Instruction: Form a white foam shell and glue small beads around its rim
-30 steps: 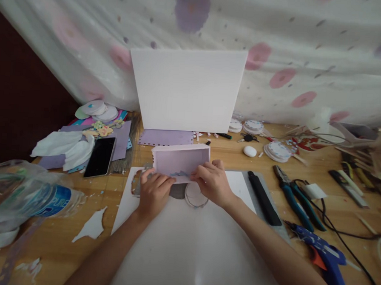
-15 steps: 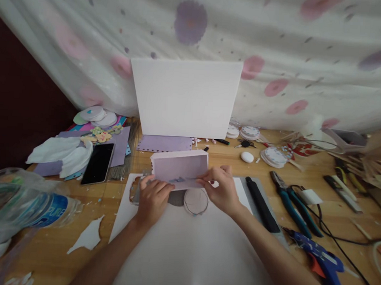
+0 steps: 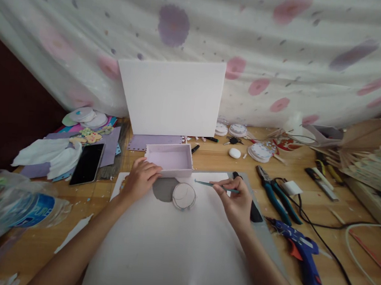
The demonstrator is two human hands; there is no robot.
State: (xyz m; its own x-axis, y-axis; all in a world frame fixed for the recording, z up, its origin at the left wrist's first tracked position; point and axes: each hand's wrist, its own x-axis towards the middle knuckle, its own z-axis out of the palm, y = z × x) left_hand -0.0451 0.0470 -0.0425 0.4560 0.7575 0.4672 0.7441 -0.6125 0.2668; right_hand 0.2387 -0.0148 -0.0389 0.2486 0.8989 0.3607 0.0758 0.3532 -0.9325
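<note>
A shallow open lilac box (image 3: 175,173) rests at the far edge of the white work sheet, its hollow side facing up. My left hand (image 3: 143,179) is closed at the box's near left corner, fingers over the wall and the thumb hidden. To the right, my right hand (image 3: 237,199) pinches a thin teal stick-like tool (image 3: 204,183), its tip pointing left and apart from the box; its exact kind is unclear. Between my hands, nearer to me, lies a round pale disc (image 3: 184,196) with a dark outline, beside a grey oval patch (image 3: 165,189).
Pliers (image 3: 278,198), a blue glue gun (image 3: 300,250) and cables lie at the right. A phone (image 3: 87,164), papers and a plastic bottle (image 3: 36,211) are at the left. A white board (image 3: 172,99) stands behind the box; a white egg-shaped object (image 3: 234,153) sits beyond.
The box has gone from raised and tilted toward me to lying flat. My right hand has left it and moved right with the teal tool. The view has shifted slightly.
</note>
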